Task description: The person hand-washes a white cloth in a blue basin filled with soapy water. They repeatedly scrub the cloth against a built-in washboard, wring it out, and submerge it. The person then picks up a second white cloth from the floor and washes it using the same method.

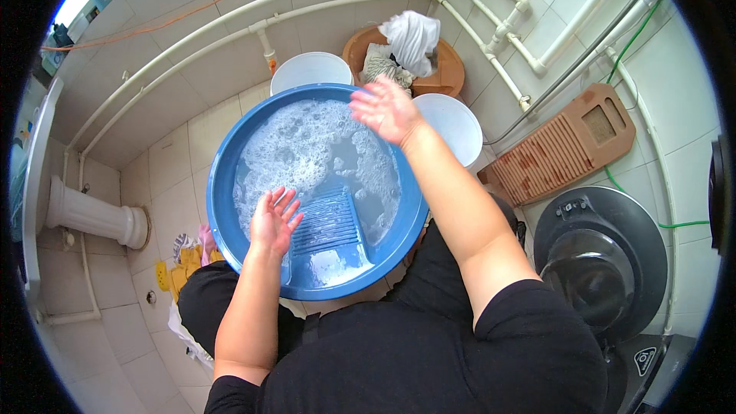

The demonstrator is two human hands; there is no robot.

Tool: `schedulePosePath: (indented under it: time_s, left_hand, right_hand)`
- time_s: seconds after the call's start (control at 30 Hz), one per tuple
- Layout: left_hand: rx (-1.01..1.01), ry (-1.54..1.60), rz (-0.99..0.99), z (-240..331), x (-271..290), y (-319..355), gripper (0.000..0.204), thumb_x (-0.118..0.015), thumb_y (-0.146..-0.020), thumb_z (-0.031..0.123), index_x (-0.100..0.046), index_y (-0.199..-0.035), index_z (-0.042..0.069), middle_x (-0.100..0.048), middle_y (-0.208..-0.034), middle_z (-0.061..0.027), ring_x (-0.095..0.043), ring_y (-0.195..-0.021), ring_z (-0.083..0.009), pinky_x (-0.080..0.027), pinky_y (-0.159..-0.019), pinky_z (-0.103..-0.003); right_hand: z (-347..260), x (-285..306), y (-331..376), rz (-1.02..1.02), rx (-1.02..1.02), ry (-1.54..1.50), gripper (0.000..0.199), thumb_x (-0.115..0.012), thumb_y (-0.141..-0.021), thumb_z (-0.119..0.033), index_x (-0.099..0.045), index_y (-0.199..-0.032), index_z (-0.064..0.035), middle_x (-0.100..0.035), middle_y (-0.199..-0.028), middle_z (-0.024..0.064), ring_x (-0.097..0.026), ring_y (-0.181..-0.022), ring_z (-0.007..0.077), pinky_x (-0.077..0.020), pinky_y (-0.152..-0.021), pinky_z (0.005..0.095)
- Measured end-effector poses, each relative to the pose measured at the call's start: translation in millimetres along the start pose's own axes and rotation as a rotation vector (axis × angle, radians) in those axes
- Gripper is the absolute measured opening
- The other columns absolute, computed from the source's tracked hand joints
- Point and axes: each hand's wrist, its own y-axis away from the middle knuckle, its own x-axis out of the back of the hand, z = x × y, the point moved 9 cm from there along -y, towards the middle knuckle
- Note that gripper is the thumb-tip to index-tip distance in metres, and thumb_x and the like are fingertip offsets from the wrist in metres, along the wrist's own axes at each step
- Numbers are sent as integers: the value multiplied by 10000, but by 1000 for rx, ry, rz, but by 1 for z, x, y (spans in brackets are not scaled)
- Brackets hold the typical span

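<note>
The white cloth (412, 42) is seen at the far right, apart from both hands and seemingly in mid-air above the brown basin (454, 69), where a patterned cloth (383, 63) is kept. The right hand (387, 110) is held out over the far right rim of the blue tub (217, 176), fingers spread and nothing gripped. The left hand (274, 218) is likewise empty, fingers loosely parted, above the left side of the blue washboard (330, 218). For a tidy toss, the cloth is best bunched and released low and gently, so that it is landed inside the basin and the nearer white bucket (452, 130) is cleared. Drips are best shed over the suds (284, 149) beforehand.
</note>
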Motion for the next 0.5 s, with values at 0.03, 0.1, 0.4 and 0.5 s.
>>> schedulePosePath:
  time_s: [0.03, 0.1, 0.4, 0.5]
  left_hand:
    - [-10, -12, -18, 1, -1, -2, 443, -355, -907, 391, -409, -1214, 77, -445, -1257, -126, -391, -1165, -299, -320, -941, -448]
    - [-10, -16, -32, -3, -6, -5, 414, -362, -907, 369, -429, -1190, 75, -465, -1243, -127, -404, -1156, -296, -331, -929, -429]
    - [59, -180, -112, -17, -21, -1, 408, -459, -874, 336, -464, -1178, 65, -523, -1178, -112, -474, -1092, -249, -387, -869, -359]
    - [18, -222, -117, -10, -23, 1, 404, -445, -882, 324, -451, -1199, 73, -507, -1197, -102, -471, -1090, -237, -390, -864, -350]
  right_hand:
    - [19, -11, 3, -73, -76, 69, 618, -492, -861, -365, -278, -1281, 35, -428, -1231, 251, -498, -1068, 374, -458, -845, 449]
    - [50, -22, 12, -76, -175, 204, 519, -477, -872, -347, -368, -1224, 19, -503, -1158, 215, -546, -1005, 318, -474, -812, 396]
    - [101, -36, 34, -84, -267, 610, 475, -509, -845, -367, -474, -1173, -24, -552, -1106, 137, -547, -953, 249, -454, -769, 354]
    - [118, -44, 42, -114, -300, 702, 454, -515, -846, -362, -489, -1170, -45, -545, -1119, 134, -539, -980, 246, -451, -772, 352]
